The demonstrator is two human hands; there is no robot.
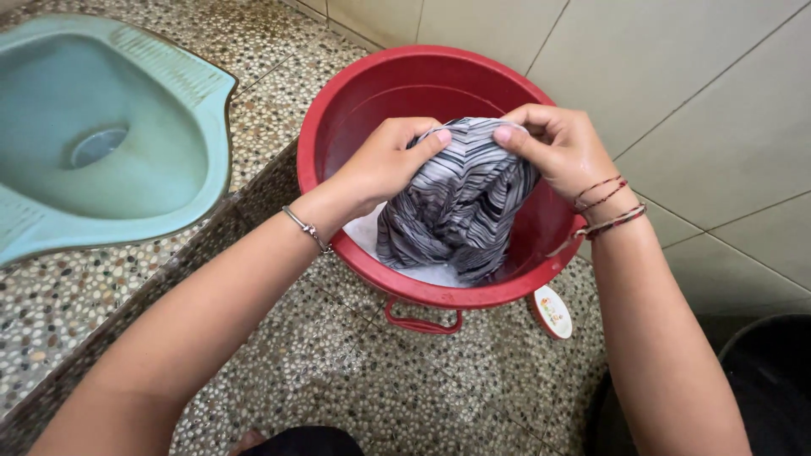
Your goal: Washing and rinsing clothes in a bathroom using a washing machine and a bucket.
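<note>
A wet garment with grey, black and white stripes (460, 207) hangs bunched over a red plastic bucket (338, 101). My left hand (384, 160) grips its upper left part, thumb pressed on the cloth. On the upper right part my right hand (553, 143) is closed, thumb on top. The cloth's lower end dips into soapy white water (367, 232) inside the bucket. A thin bracelet circles my left wrist; red threads wrap my right wrist.
A pale green squat toilet pan (101, 135) lies at the left on a raised speckled floor step. Beige wall tiles (718, 110) stand behind the bucket. A small round white lid (551, 311) lies beside the bucket's handle (422, 323). A dark bucket (769, 380) sits at the lower right.
</note>
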